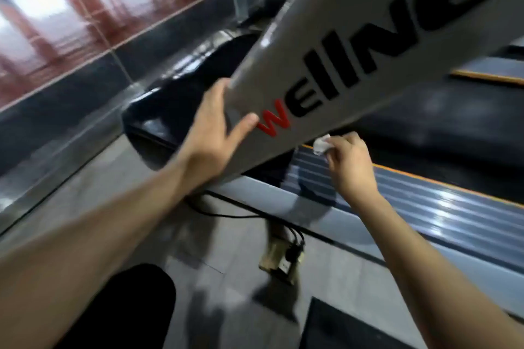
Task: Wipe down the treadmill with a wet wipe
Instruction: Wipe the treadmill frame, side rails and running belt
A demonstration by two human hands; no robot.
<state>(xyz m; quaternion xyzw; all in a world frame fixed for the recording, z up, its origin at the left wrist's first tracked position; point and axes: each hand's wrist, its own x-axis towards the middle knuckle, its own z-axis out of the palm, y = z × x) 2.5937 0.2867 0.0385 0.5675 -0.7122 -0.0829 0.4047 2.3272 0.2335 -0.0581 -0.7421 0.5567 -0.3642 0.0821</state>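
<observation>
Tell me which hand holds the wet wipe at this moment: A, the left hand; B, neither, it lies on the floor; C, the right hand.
C: the right hand pinches the crumpled white wet wipe beside the grey upright, while the left hand rests on that upright with nothing in it.

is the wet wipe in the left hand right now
No, the crumpled white wet wipe is pinched in the right hand, while the left hand rests bare on the grey treadmill upright.

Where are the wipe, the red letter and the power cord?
wipe [321, 144], head view, on the crumpled white wad pinched in the fingers.
red letter [274, 121], head view, middle of the W on the grey post.
power cord [226, 214], head view, on the black cable on the floor.
</observation>
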